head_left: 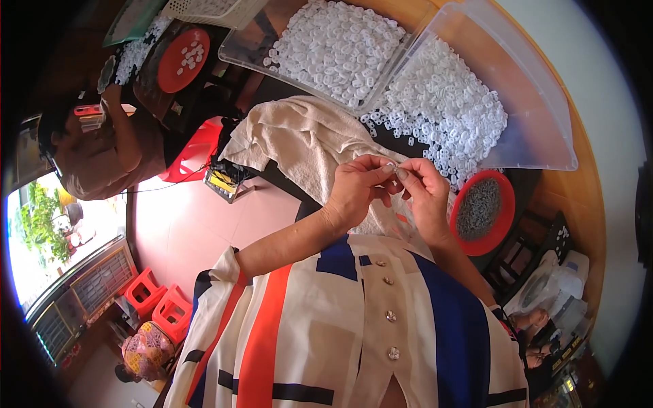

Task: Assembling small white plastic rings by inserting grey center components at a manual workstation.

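- A tiny white plastic piece (pixel 392 167), barely visible, sits pinched between the fingertips of both hands, above the cream towel (pixel 309 139) spread on the table.
- It is likely very light, rigid and smooth, so easily dropped; a fingertip pinch at its edges suits it.
- The left hand (pixel 357 190) has thumb and forefinger closed on the piece; the right hand (pixel 425 192) meets it, fingers also closed on it.
- Beyond lie heaps of like white pieces (pixel 442 102) in clear plastic trays (pixel 524 102), and a red round dish of grey metal bits (pixel 481 211).
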